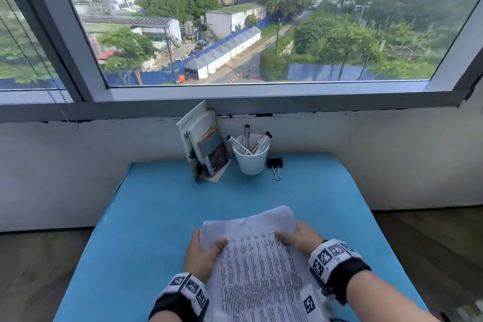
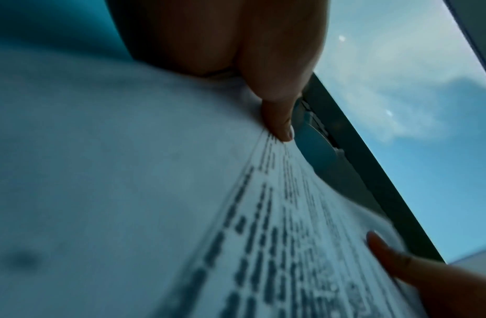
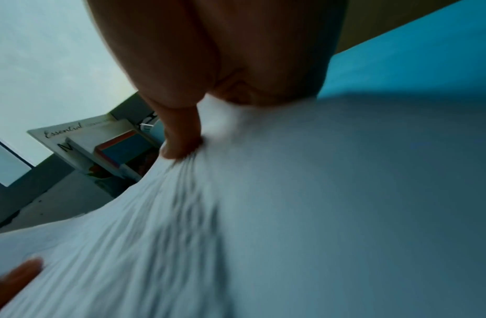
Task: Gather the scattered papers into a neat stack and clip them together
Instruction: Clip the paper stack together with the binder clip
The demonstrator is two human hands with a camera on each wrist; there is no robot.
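Observation:
A stack of printed white papers [image 1: 257, 261] is held above the near part of the blue mat [image 1: 156, 204], tilted toward me. My left hand [image 1: 202, 248] grips its left edge, thumb on the printed face. My right hand [image 1: 298, 236] grips the right edge the same way. In the left wrist view the left thumb [image 2: 278, 120] presses the papers [image 2: 127, 172]; in the right wrist view the right thumb [image 3: 179, 137] pinches the papers [image 3: 291, 204]. A black binder clip [image 1: 275, 163] with a wire handle lies on the mat right of the cup, apart from both hands.
A white cup [image 1: 250, 158] of markers stands at the mat's back centre. Left of it a holder with books [image 1: 202, 144] leans by the wall. The window sill and wall close off the back. Wooden floor lies on both sides of the mat.

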